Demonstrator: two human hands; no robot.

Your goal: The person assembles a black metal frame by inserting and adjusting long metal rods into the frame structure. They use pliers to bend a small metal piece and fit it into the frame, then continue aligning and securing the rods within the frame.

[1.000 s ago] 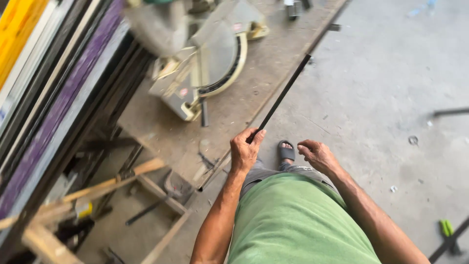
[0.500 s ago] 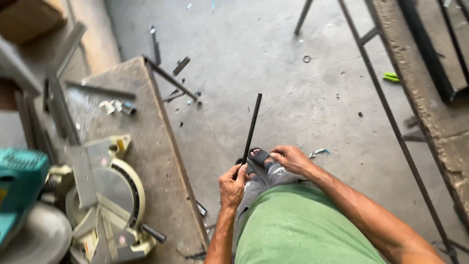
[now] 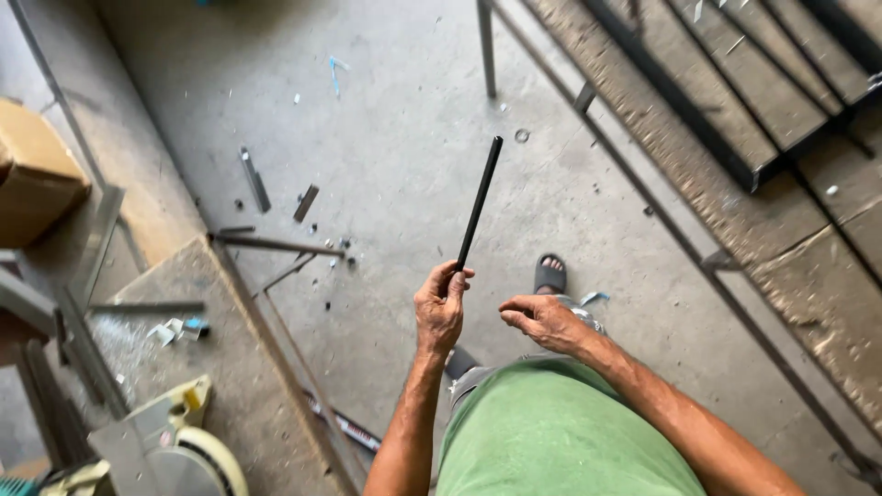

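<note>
Grey concrete floor [image 3: 395, 119] fills most of the frame, dusty and littered with small metal scraps. At the centre, the left hand [image 3: 441, 308] is curled tight around the lower end of a thin black rod [image 3: 480, 202], thumb wrapped over the fingers; the rod rises from the fist and slants toward the upper middle of the frame, its free end in the air above the floor. Just to the right, the right hand [image 3: 544, 321] is near the left one but apart from it, holding nothing, its fingers loosely bent and pointing toward the rod's gripped end. Both forearms run down to the bottom edge on either side of a green shirt [image 3: 560, 432]. Just above the right hand, a foot in a dark sandal [image 3: 549, 274] stands on the floor.

Left of the hands, a low dusty bench [image 3: 211, 367] carries 1 long metal bar [image 3: 276, 245] that sticks out past its edge, and a cream-coloured saw [image 3: 175, 445] sits at the lower left corner. A short flat metal offcut [image 3: 254, 179] lies on the floor in the upper left. A cardboard box [image 3: 32, 174] shows at the left edge. Along the right side, a thin metal frame [image 3: 643, 202] runs diagonally, with dark metal profiles [image 3: 735, 101] stacked in the upper right.
</note>
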